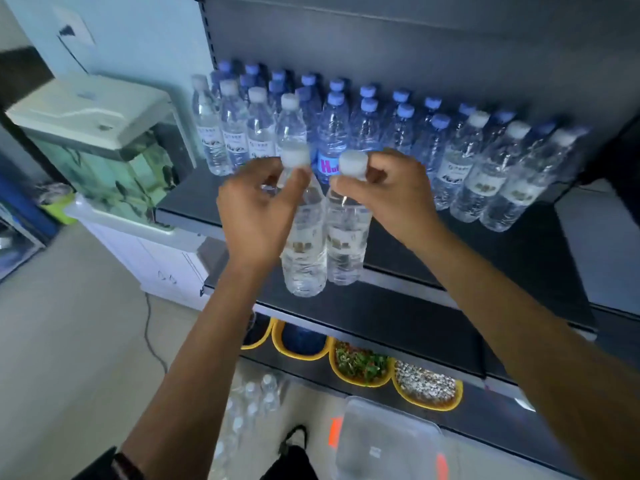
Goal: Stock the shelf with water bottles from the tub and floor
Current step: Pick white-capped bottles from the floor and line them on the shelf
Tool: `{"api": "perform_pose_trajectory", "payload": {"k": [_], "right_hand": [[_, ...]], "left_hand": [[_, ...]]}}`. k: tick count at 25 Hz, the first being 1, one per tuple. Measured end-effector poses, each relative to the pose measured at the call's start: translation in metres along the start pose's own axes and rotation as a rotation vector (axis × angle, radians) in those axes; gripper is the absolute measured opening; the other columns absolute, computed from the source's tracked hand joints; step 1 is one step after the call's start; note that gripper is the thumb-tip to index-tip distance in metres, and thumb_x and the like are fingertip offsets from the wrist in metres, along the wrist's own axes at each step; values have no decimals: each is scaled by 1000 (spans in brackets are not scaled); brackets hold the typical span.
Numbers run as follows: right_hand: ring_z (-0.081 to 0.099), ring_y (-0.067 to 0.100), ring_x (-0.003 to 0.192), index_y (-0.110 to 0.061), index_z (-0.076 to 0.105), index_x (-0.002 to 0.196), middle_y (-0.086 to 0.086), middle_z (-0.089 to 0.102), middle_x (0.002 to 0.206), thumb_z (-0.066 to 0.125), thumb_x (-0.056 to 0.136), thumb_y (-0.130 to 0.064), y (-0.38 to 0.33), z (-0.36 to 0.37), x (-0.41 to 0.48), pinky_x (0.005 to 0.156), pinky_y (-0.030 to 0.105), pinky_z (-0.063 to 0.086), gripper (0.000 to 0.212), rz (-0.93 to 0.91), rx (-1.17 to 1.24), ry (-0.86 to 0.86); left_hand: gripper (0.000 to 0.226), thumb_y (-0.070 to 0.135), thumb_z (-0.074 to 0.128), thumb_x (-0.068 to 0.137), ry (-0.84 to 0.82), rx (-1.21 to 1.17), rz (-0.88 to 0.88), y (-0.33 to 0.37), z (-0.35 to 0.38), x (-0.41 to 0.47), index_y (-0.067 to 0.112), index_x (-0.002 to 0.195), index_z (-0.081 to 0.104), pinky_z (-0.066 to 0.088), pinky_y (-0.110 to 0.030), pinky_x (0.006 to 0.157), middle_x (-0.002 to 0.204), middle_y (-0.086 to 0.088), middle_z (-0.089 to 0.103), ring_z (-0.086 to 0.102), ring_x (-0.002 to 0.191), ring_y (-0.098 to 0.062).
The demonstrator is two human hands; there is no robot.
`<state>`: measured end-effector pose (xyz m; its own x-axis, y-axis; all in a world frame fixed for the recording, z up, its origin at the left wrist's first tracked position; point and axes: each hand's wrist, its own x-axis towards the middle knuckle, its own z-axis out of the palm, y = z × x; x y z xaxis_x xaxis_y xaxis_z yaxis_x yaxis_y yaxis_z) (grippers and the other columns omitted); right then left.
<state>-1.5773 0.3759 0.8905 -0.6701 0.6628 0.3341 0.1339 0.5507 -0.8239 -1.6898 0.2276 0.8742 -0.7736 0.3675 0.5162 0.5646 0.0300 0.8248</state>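
My left hand (256,209) grips the neck of a clear, white-capped water bottle (304,258). My right hand (388,195) grips the neck of a second white-capped bottle (346,251). Both bottles hang upright, side by side and touching, in front of the dark shelf (485,244). On that shelf stand several rows of bottles: blue-capped ones (334,133) at the back, white-capped ones at the front left (235,133) and front right (498,174). The front middle of the shelf is bare. More bottles (249,410) lie on the floor below. A clear plastic tub (384,441) sits at the bottom.
Yellow bowls (427,384) of dry goods line the lowest shelf. A fish tank (114,168) stands on a white cabinet (156,258) to the left of the shelf. A cable (149,327) runs across the light floor. My shoe (294,441) is beside the tub.
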Motion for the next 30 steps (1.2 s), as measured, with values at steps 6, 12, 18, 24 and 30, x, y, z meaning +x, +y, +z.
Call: {"api": "perform_pose_trajectory", "payload": {"k": [6,12,18,24,30], "right_hand": [[72,7,79,-35,76,84,-12,76,83,85,69,-50,23,-2,65,79,37,61,23,74,-57,98],[56,-5,60,-27,72,81,-18,62,64,84,76,-35,55,30,108,59,19,42,16,209,-78,131],[63,4,76,-15,72,95,-6,70,84,76,85,-25,64,48,134,72,24,49,15,228,-81,86],[61,9,103,-11,57,119,-2,66,112,65,84,-30,73,52,114,92,30,50,41,168,30,85],[63,3,93,-26,61,101,-11,66,101,79,75,-47,73,57,120,86,21,49,37,118,-157,94]], "left_hand": [[43,35,70,88,-107,31,14,-25,46,58,-1,66,60,47,-47,69,66,-16,61,59,70,-35],[38,37,67,88,-145,41,-35,-78,79,93,2,72,66,48,-48,70,73,-14,66,62,74,-34],[35,43,65,89,-172,-57,-93,-115,94,108,18,111,73,56,-39,82,105,1,71,65,96,-17],[84,52,87,63,-292,16,-273,-165,104,61,21,130,46,55,-42,91,122,5,55,56,112,-16],[61,39,84,70,-375,-68,-273,-182,104,70,29,121,52,57,-26,80,100,22,67,67,94,0]]}}
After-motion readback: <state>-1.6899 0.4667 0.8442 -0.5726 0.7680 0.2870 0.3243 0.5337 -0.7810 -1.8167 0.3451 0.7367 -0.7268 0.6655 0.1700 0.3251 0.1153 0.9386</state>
